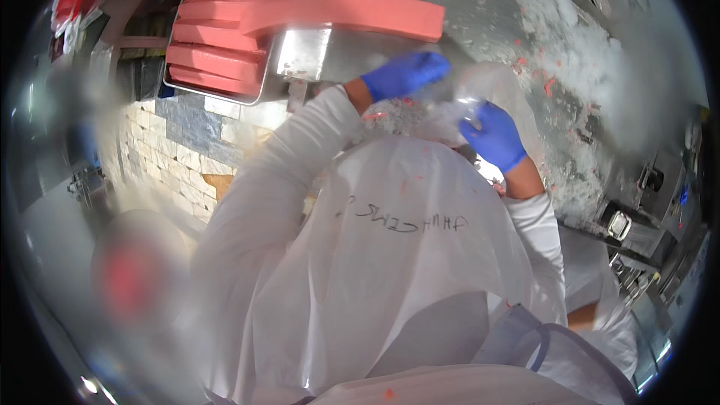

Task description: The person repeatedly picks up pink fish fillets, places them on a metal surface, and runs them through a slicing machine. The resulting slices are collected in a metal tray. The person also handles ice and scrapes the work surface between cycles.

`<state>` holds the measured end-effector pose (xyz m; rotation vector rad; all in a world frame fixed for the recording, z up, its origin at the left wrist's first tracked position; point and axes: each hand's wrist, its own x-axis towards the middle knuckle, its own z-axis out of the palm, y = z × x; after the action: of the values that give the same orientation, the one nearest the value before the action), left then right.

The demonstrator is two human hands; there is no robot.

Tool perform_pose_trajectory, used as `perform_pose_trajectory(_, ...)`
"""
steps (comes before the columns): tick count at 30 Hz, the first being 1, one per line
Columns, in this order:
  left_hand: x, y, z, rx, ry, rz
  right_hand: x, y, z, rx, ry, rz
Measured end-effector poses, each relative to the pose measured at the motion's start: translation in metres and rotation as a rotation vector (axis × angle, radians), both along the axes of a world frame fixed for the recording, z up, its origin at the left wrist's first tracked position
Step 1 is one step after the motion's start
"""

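My left hand [405,75], in a blue glove, reaches over the metal table's near edge with its fingers curled together. What they hold, if anything, is hidden. To its right, my blue-gloved right hand [495,137] has its fingers and thumb bent round the crumpled edge of a clear plastic bag [510,86]. The bag spreads over the table between and beyond my hands. Just past my left hand, a long pink slab [360,15] lies with its left end on a metal tray [262,79] of similar pink slabs [217,56].
Crushed ice [570,45] and pink scraps [549,88] are strewn over the metal table [480,15]. Below the tray, a tiled floor [176,157] shows on the left. Metal equipment [637,229] stands at the right. A blurred round shape with red [131,277] is at lower left.
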<state>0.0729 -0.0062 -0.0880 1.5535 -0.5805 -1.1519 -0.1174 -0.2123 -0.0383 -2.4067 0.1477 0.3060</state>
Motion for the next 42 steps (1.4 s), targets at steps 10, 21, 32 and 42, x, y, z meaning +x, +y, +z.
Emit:
perform_pose_trajectory(10,0.125,0.156,-0.090,0.032,0.551,1.249,-0.194,-0.051,-0.118,0.143,0.134,-0.503)
perform_pose_trajectory(21,0.230,0.238,-0.180,-0.434,0.534,1.452,-0.172,-0.062,-0.099,0.102,0.379,-0.447)
perform_pose_trajectory(32,0.321,0.276,-0.192,-0.022,-0.150,1.288,-0.089,-0.065,-0.081,0.060,0.528,-0.231)
perform_pose_trajectory(42,0.085,-0.021,-0.030,0.043,-1.168,-0.293,-0.093,-0.070,-0.103,0.084,0.459,-0.312)
